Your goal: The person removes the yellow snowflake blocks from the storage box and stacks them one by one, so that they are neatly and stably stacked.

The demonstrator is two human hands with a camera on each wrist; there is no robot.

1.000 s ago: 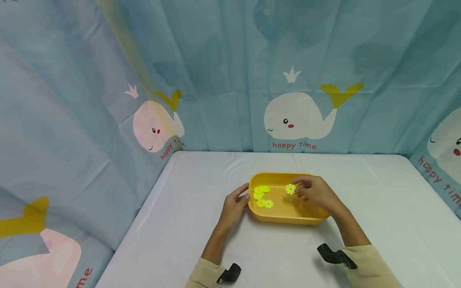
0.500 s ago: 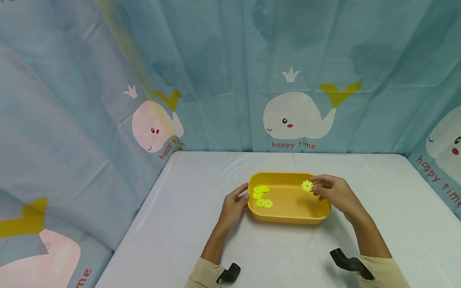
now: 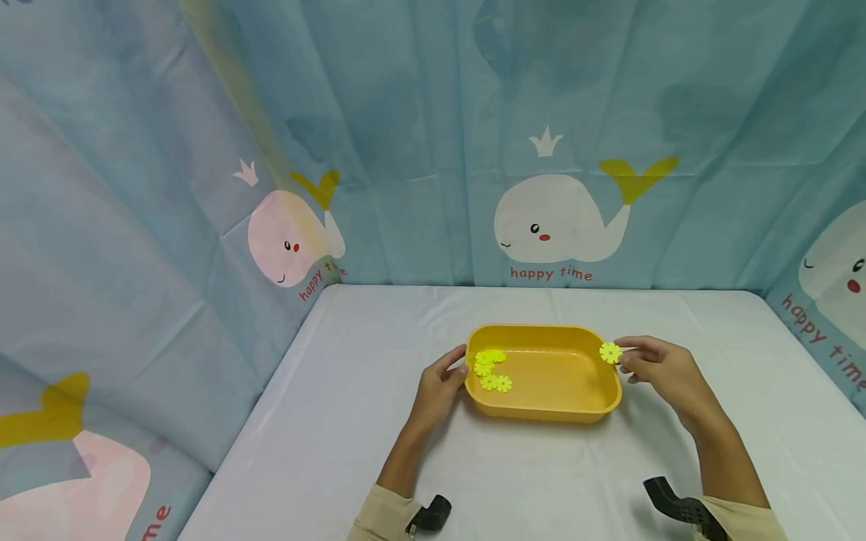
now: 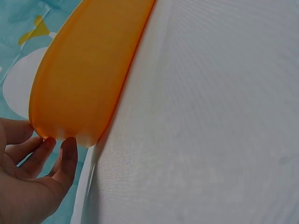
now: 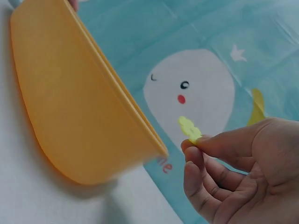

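My right hand (image 3: 666, 376) pinches a small yellow flower-shaped piece (image 3: 610, 353) with scalloped edges between thumb and fingertips. It holds the piece at the right end of the yellow tray (image 3: 544, 412), overlapping the rim in the head view. Seen from the right wrist, the flower piece (image 5: 190, 130) is tilted nearly edge-on, beside the tray's outer wall (image 5: 70, 102). At the opposite end, my left hand (image 3: 436, 391) rests its fingertips against the tray's outside. The left wrist view shows those bent fingers (image 4: 68, 161) touching the end wall (image 4: 79, 93). Several matching flower pieces (image 3: 484, 368) lie inside at the left.
The tray stands on a white-covered table (image 3: 379, 353). Behind and at both sides hangs a blue curtain (image 3: 419, 150) with whales printed on it. Black wrist-worn devices (image 3: 433, 515) sit on both beige sleeves (image 3: 384, 515).
My right hand has moved right with the flower piece, from over the tray's interior to its right end. My left hand and the tray stay nearly where they were.
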